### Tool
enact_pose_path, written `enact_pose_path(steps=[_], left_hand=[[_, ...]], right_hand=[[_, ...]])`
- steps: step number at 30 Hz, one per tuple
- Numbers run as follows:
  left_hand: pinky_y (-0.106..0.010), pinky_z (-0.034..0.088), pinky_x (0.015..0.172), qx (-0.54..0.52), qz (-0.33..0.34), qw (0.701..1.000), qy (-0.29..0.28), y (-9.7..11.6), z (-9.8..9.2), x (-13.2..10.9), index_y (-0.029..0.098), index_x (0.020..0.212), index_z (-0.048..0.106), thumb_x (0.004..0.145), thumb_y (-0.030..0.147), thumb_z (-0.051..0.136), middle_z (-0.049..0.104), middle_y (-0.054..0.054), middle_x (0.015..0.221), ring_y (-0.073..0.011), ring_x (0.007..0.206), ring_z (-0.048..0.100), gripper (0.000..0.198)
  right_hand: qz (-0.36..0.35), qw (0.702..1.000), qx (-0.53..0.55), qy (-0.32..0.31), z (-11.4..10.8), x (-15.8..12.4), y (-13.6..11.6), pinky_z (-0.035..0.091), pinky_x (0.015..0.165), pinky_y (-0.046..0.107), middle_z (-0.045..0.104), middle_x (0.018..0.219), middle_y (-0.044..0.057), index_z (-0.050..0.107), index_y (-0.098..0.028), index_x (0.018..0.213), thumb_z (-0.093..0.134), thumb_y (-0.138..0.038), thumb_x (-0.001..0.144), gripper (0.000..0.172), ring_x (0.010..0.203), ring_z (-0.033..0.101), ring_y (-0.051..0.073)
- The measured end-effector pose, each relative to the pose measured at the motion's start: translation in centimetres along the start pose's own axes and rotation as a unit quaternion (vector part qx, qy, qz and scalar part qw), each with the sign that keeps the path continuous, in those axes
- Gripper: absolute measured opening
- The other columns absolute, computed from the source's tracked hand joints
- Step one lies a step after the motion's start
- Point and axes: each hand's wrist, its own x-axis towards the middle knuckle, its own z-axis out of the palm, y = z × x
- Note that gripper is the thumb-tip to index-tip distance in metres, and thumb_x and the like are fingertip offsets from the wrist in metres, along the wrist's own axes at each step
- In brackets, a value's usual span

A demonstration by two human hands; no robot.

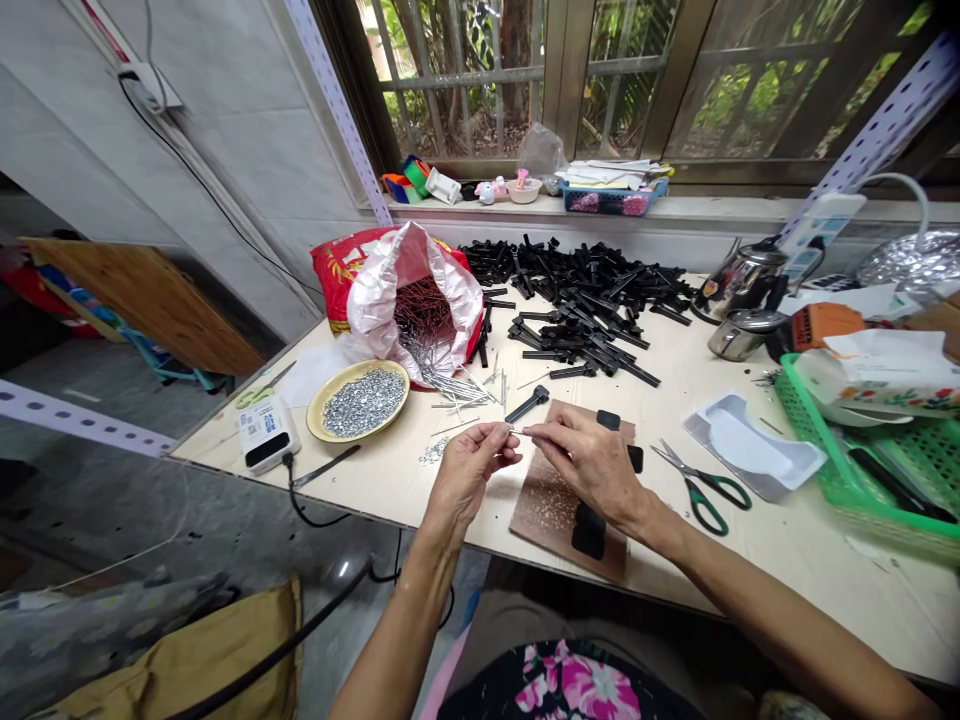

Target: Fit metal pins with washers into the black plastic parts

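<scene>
Head view shows our left hand (469,468) pinching a thin pale piece (517,431), too small for us to identify; our right hand (589,460) is just beside it, thumb and forefinger close together, and we cannot tell whether they grip it too. We hold the piece above the table (390,490), near a wooden board (551,495). Just beyond our hands lies a black part (528,403), in front of a heap of black pieces (592,325). To our left sits a yellow bowl (330,437) of metal bits (364,403); to our right lie green-handled scissors (690,472)
</scene>
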Motion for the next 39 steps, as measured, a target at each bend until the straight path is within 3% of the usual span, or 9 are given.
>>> enact_pose_path(steps=[10, 16, 21, 26, 33, 36, 39], left_hand=[[-0.027, 0.053, 0.069, 0.085, 0.025, 0.996, 0.013, -0.7, 0.4, -0.1, 0.011, 0.086, 0.070, 0.069, 0.034, 0.073, 0.067, -0.004, 0.072, -0.0115, 0.064, 0.061, 0.028], [-0.027, 0.053, 0.071, 0.158, 0.067, 0.985, 0.031, -1.1, 0.8, 0.0, 0.013, 0.084, 0.072, 0.069, 0.035, 0.073, 0.069, -0.005, 0.074, -0.0137, 0.068, 0.063, 0.026], [-0.028, 0.053, 0.071, 0.160, 0.043, 0.986, 0.003, -1.5, 0.9, 0.1, 0.013, 0.084, 0.072, 0.069, 0.035, 0.073, 0.069, -0.004, 0.072, -0.0140, 0.067, 0.064, 0.026], [-0.028, 0.052, 0.072, 0.154, 0.022, 0.988, -0.016, -1.7, 1.1, 0.2, 0.013, 0.084, 0.072, 0.069, 0.035, 0.073, 0.069, -0.005, 0.072, -0.0136, 0.068, 0.063, 0.027], [-0.027, 0.051, 0.068, 0.188, 0.007, 0.981, -0.040, -2.9, 1.8, 0.4, 0.013, 0.082, 0.073, 0.068, 0.037, 0.073, 0.068, -0.005, 0.070, -0.0142, 0.066, 0.061, 0.028], [-0.027, 0.052, 0.070, 0.222, 0.006, 0.974, -0.053, -3.7, 2.5, 0.5, 0.016, 0.096, 0.073, 0.068, 0.038, 0.073, 0.069, -0.006, 0.087, -0.0152, 0.074, 0.061, 0.035], [-0.027, 0.053, 0.065, 0.240, 0.015, 0.970, -0.027, -4.4, 3.0, 0.7, 0.018, 0.118, 0.063, 0.071, 0.040, 0.069, 0.064, -0.006, 0.098, -0.0140, 0.075, 0.060, 0.052]], right_hand=[[-0.008, 0.997, -0.071, 0.032, 0.7, -0.9, 1.0, 0.039, 0.068, 0.026, 0.063, 0.088, 0.006, 0.064, -0.021, 0.094, 0.048, -0.026, 0.092, 0.018, 0.082, 0.058, 0.017], [-0.007, 0.993, -0.119, 0.023, 0.5, -1.5, 1.1, 0.036, 0.063, 0.027, 0.064, 0.084, 0.006, 0.064, -0.020, 0.090, 0.041, -0.028, 0.096, 0.025, 0.078, 0.058, 0.016], [-0.010, 0.997, -0.070, 0.006, 0.7, -2.1, 1.6, 0.039, 0.070, 0.027, 0.065, 0.088, 0.007, 0.062, -0.018, 0.097, 0.043, -0.026, 0.095, 0.021, 0.081, 0.058, 0.017], [0.041, 0.999, 0.021, -0.017, 0.8, -2.3, 2.1, 0.039, 0.065, 0.026, 0.062, 0.081, 0.005, 0.062, -0.018, 0.090, 0.041, -0.030, 0.096, 0.024, 0.072, 0.057, 0.015], [0.045, 0.991, 0.122, -0.033, -0.9, -3.7, 3.2, 0.045, 0.071, 0.026, 0.060, 0.084, 0.005, 0.067, -0.020, 0.100, 0.050, -0.016, 0.089, 0.021, 0.079, 0.057, 0.015], [0.069, 0.990, 0.126, -0.009, -1.6, -5.3, 4.6, 0.046, 0.075, 0.028, 0.063, 0.087, 0.004, 0.066, -0.019, 0.099, 0.050, -0.017, 0.089, 0.018, 0.082, 0.059, 0.015], [0.105, 0.993, 0.051, 0.025, -2.1, -6.1, 7.7, 0.048, 0.073, 0.030, 0.063, 0.092, 0.005, 0.064, -0.019, 0.099, 0.049, -0.020, 0.090, 0.017, 0.082, 0.059, 0.017]])
